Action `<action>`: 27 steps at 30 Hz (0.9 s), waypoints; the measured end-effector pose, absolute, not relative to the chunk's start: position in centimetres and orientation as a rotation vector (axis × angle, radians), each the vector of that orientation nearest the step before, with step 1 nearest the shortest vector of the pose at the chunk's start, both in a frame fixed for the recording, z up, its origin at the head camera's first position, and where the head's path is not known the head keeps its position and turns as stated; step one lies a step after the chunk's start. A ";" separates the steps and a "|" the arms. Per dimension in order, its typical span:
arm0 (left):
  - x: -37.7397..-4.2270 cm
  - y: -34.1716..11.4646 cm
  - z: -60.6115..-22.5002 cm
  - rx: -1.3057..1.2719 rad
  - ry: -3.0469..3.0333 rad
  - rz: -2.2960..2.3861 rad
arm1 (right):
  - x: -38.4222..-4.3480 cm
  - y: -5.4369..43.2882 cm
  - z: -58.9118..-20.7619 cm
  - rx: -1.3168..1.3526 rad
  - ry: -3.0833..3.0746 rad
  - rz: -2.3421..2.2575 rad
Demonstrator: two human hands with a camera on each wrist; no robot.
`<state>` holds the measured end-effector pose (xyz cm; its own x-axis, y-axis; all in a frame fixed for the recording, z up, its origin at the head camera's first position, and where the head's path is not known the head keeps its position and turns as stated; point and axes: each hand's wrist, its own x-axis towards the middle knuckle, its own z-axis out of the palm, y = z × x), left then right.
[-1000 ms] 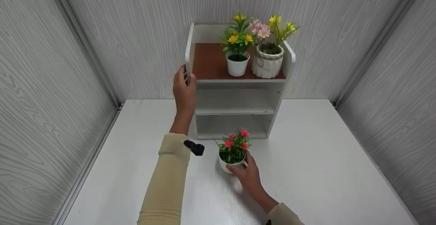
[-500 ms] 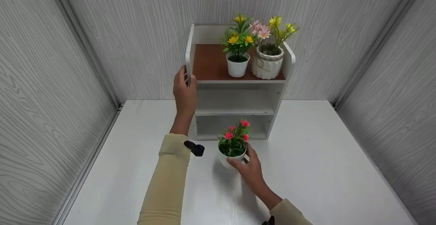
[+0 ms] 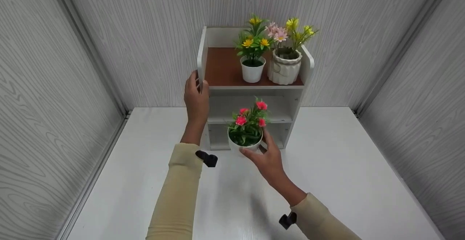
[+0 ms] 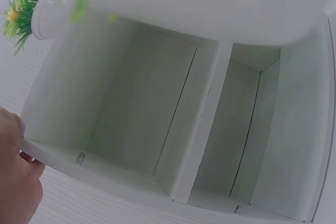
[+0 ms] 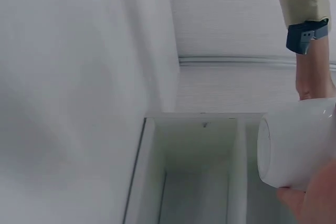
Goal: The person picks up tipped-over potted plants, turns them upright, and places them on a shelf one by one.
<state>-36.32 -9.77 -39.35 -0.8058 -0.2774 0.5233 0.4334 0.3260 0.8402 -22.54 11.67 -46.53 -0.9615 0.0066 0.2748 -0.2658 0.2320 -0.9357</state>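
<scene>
My right hand [image 3: 267, 160] grips a white pot with pink-red flowers [image 3: 246, 136], thumb at its front and fingers round its right side. The pot hangs above the table before the shelf's lower compartments; its white wall [image 5: 294, 142] fills the right of the right wrist view. At the small white shelf unit [image 3: 250, 87], my left hand [image 3: 197, 100] holds the upper left side panel between thumb and fingers. On the unit's brown top stand a white pot with yellow flowers [image 3: 252, 69] and, right of it, a cream ribbed pot [image 3: 285, 67] with pink and yellow flowers.
The unit's two lower compartments [image 4: 142, 98] face forward, one above the other. A white table [image 3: 327, 167] lies around it. Grey wood-grained walls [image 3: 152, 33] enclose the table at the back and on both sides.
My right hand has lifted the pot of pink-red flowers off the table, up and forward toward the shelf unit. The left hand stays on the side panel.
</scene>
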 end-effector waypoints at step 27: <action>-36.4 -9.8 -38.9 -0.056 -2.030 -1.554 | -28.1 7.4 -35.7 0.488 -2.179 1.599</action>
